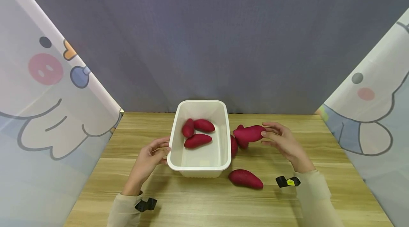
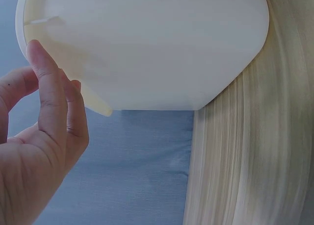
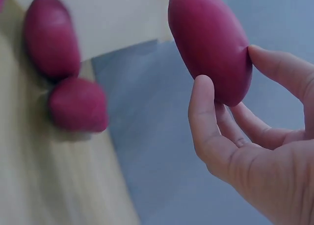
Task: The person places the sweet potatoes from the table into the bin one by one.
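Note:
A red-skinned sweet potato (image 1: 250, 133) is held up by its end in my right hand (image 1: 289, 148), thumb and fingers pinching it. In the right wrist view the held sweet potato (image 3: 211, 43) appears raised, apart from two others (image 3: 51, 38) on the table. My left hand (image 1: 148, 161) grips the left side of a white plastic bin (image 1: 205, 172), its thumb at the rim. Three sweet potatoes (image 1: 198, 140) lie inside the bin. The left wrist view shows the bin's outer wall (image 2: 157, 53) beside the fingers.
Right of the bin, one sweet potato (image 1: 234, 146) lies against its wall and another (image 1: 243, 144) is partly hidden under the held one. A further sweet potato (image 1: 245, 179) lies nearer the front of the wooden table (image 1: 191, 202). A grey curtain (image 1: 204, 42) stands behind.

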Demonstrator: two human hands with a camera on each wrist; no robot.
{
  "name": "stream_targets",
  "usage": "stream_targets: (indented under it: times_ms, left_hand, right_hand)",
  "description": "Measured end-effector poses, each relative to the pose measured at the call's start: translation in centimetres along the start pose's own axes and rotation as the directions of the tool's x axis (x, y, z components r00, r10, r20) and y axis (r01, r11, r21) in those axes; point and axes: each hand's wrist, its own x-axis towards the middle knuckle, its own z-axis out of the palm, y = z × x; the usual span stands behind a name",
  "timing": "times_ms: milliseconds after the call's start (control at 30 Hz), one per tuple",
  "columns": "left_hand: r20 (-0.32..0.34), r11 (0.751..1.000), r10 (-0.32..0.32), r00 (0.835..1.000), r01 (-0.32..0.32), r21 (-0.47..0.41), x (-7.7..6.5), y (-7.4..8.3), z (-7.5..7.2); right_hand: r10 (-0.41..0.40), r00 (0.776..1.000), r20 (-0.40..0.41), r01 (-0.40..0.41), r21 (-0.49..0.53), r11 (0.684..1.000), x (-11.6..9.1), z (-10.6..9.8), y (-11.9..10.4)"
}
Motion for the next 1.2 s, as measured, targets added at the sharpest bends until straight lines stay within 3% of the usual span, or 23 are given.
stream_targets:
  times_ms: [267,700,900,1200]
  left_hand:
    - [-0.002,1.000,-0.007,1.000,0.007,0.001,-0.1,0.1,0.0]
    - [-0.012,1.000,-0.019,1.000,0.019,0.006,0.0,0.1,-0.1]
    - [-0.015,1.000,-0.024,1.000,0.024,0.008,0.0,0.1,0.0]
    - [-0.012,1.000,-0.022,1.000,0.022,0.004,0.0,0.1,-0.1]
  right_hand:
    - [-0.018,1.000,0.009,0.018,-0.051,0.999,2.3,2.5,-2.9]
    - [-0.033,0.996,0.079,0.046,-0.176,0.983,8.2,10.7,-6.6]
    - [0.007,0.995,0.096,0.012,-0.197,0.980,10.2,13.7,-6.7]
    - [0.080,0.996,0.041,-0.068,-0.248,0.966,12.4,16.7,-5.6]
